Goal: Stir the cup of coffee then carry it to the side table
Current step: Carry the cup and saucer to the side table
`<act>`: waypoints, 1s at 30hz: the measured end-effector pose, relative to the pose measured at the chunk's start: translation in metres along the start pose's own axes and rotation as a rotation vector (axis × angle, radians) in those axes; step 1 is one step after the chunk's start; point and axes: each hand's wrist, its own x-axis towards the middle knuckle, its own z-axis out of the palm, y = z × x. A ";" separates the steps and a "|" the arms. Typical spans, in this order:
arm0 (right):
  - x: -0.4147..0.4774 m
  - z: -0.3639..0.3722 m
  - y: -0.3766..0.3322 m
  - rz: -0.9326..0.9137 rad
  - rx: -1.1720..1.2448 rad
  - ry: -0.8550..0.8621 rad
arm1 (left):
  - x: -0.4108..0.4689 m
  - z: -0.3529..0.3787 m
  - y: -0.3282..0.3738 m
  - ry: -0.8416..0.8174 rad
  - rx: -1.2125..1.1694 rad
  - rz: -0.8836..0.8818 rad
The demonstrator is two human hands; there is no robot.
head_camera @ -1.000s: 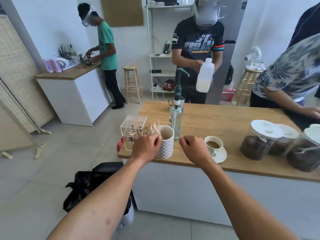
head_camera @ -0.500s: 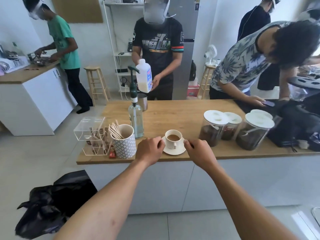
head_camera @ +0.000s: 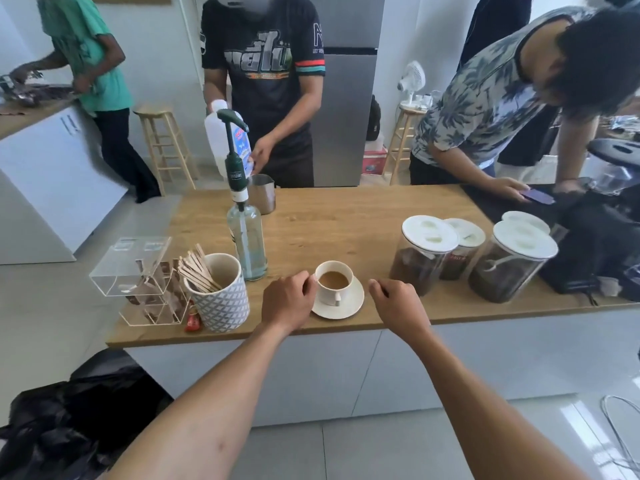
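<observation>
A white cup of milky coffee (head_camera: 333, 282) stands on a white saucer (head_camera: 349, 304) near the front edge of the wooden counter (head_camera: 346, 220), its handle towards me. My left hand (head_camera: 289, 303) is just left of the cup with its fingers curled, the knuckles at the cup's rim, and it holds nothing that I can see. My right hand (head_camera: 398, 301) hovers a little right of the saucer, fingers curled and empty. A patterned mug with several wooden stir sticks (head_camera: 199, 270) stands left of my left hand.
A pump bottle (head_camera: 246, 233) stands behind the cup and a clear sachet box (head_camera: 135, 271) at far left. Three lidded jars (head_camera: 426, 258) of coffee stand to the right. Three people stand around the room and a black bag (head_camera: 69, 410) lies on the floor.
The view has swung right and closer, centring the cup. My left hand left the stick mug and came up beside the cup; my right hand now sits right of the saucer.
</observation>
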 end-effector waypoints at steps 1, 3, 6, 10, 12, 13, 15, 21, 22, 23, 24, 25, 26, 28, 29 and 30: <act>0.006 0.002 0.003 0.011 -0.007 -0.009 | 0.005 0.005 -0.003 0.005 -0.008 -0.018; 0.021 0.008 0.007 0.024 -0.026 -0.036 | 0.016 0.015 -0.011 0.012 -0.016 -0.057; 0.042 0.016 0.005 0.043 -0.048 -0.064 | 0.030 0.028 -0.027 0.010 -0.006 -0.110; 0.071 0.029 0.004 0.071 -0.031 -0.077 | 0.050 0.039 -0.045 -0.007 -0.018 -0.200; 0.082 0.036 0.006 0.088 0.003 -0.066 | 0.059 0.044 -0.049 -0.046 -0.022 -0.252; 0.087 0.039 0.009 0.102 0.022 -0.058 | 0.062 0.047 -0.050 -0.085 -0.026 -0.291; 0.096 0.047 0.019 0.134 0.052 -0.062 | 0.064 0.054 -0.053 -0.193 -0.046 -0.393; 0.112 0.067 0.038 0.275 0.125 -0.183 | 0.063 0.071 -0.054 -0.363 -0.191 -0.565; 0.115 0.069 0.040 0.293 0.127 -0.199 | 0.065 0.074 -0.050 -0.371 -0.187 -0.576; 0.117 0.070 0.042 0.311 0.126 -0.216 | 0.066 0.077 -0.047 -0.376 -0.167 -0.586; 0.120 0.073 0.043 0.318 0.123 -0.239 | 0.067 0.080 -0.044 -0.372 -0.138 -0.597; 0.120 0.074 0.043 0.329 0.117 -0.264 | 0.068 0.084 -0.042 -0.363 -0.112 -0.612; 0.123 0.077 0.045 0.328 0.105 -0.285 | 0.068 0.086 -0.040 -0.355 -0.096 -0.630; 0.128 0.081 0.044 0.333 0.077 -0.326 | 0.070 0.093 -0.038 -0.351 -0.078 -0.666; 0.132 0.083 0.043 0.344 0.069 -0.344 | 0.071 0.095 -0.036 -0.347 -0.075 -0.685; 0.135 0.085 0.042 0.342 0.057 -0.359 | 0.072 0.097 -0.034 -0.339 -0.076 -0.706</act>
